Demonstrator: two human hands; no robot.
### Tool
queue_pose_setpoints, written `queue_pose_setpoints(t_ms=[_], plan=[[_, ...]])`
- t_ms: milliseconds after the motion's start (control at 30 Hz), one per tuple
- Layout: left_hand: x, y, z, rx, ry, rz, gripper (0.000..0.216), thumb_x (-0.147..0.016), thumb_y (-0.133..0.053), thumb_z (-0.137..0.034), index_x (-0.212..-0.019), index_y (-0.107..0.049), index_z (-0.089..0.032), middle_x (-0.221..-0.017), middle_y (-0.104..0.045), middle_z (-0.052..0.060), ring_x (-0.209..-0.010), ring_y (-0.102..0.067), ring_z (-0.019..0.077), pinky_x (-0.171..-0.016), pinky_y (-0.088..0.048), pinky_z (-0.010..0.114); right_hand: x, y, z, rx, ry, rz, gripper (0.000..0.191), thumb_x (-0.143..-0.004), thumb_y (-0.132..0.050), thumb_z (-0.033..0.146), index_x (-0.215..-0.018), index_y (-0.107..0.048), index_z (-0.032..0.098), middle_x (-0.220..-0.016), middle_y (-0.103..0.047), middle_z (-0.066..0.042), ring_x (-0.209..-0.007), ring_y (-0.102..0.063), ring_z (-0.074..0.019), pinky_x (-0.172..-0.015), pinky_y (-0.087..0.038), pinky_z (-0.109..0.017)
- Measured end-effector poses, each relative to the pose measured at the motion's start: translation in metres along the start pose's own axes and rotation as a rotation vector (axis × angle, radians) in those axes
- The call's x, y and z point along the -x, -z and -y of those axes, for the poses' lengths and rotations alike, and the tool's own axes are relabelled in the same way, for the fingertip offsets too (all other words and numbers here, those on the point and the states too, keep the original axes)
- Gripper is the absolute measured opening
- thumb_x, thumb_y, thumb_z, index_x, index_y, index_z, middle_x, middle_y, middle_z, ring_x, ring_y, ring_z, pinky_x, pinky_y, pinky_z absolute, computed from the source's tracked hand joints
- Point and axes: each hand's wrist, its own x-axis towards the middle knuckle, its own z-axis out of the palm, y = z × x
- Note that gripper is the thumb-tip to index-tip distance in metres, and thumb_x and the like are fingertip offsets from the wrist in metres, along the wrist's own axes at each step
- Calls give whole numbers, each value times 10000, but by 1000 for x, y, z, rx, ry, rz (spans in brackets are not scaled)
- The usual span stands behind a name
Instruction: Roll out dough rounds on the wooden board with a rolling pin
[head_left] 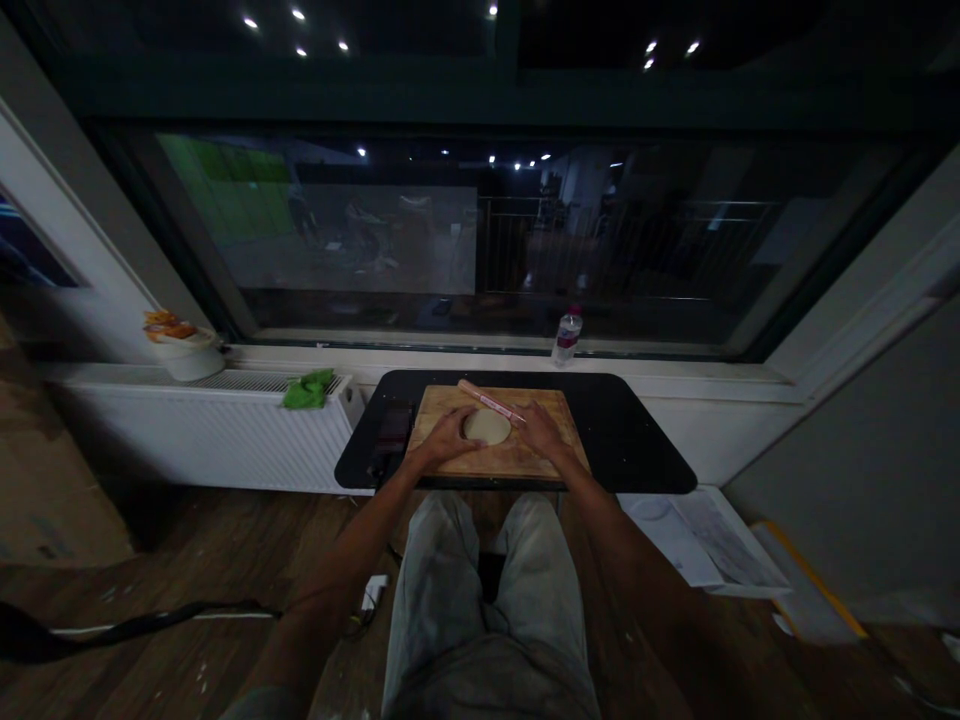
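Note:
A round flat piece of pale dough (486, 427) lies on a wooden board (496, 460) on a small black table (637, 440). My left hand (444, 438) rests flat on the board, fingers stretched toward the dough's left edge. My right hand (538, 428) lies on the board at the dough's right edge. Its fingers touch the near end of a thin pink rolling pin (489, 400), which lies slanted across the board behind the dough. Whether the right fingers wrap round the pin is unclear.
A dark phone-like object (391, 432) lies on the table left of the board. A water bottle (567, 338) stands on the window sill. On the radiator at left lie a green cloth (309, 390) and a white bowl (189, 352). Papers (694, 540) lie on the floor at right.

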Motion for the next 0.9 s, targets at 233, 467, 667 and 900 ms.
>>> queue_pose_setpoints(t_ms=[233,467,667,900], plan=[[7,9,-2,-17,-4,-47,852,-719,-1069,-430,-1475,-748,-203,-1450,-753,160,-1357,-718,369,-1237,-573,524,4,-1,-1,19,-14,-15,469,-1147,-541,276,-1577,-718,220,-1475,-762,-156,-1347,-663,-281,-1137,-475,-315],[5,14,-3,28,33,-35,762,-744,-1039,-291,-1452,-776,-183,-1539,-741,183,-1441,-701,376,-1299,-529,528,5,-2,0,8,-22,-12,467,-1157,-554,310,-1597,-696,239,-1509,-738,-149,-1373,-649,-279,-1150,-467,-320],[9,20,1,93,39,-32,620,-808,-979,-265,-1403,-812,-208,-1517,-775,146,-1447,-717,354,-1332,-504,521,7,-1,0,9,-23,-24,460,-1162,-549,306,-1589,-705,234,-1505,-740,-157,-1365,-661,-288,-1145,-479,-330],[9,23,3,151,83,-33,572,-799,-973,-260,-1353,-835,-215,-1450,-818,134,-1396,-758,372,-1307,-532,538,5,1,1,24,-11,4,472,-1190,-479,290,-1605,-697,234,-1481,-757,-150,-1355,-677,-269,-1133,-485,-310]])
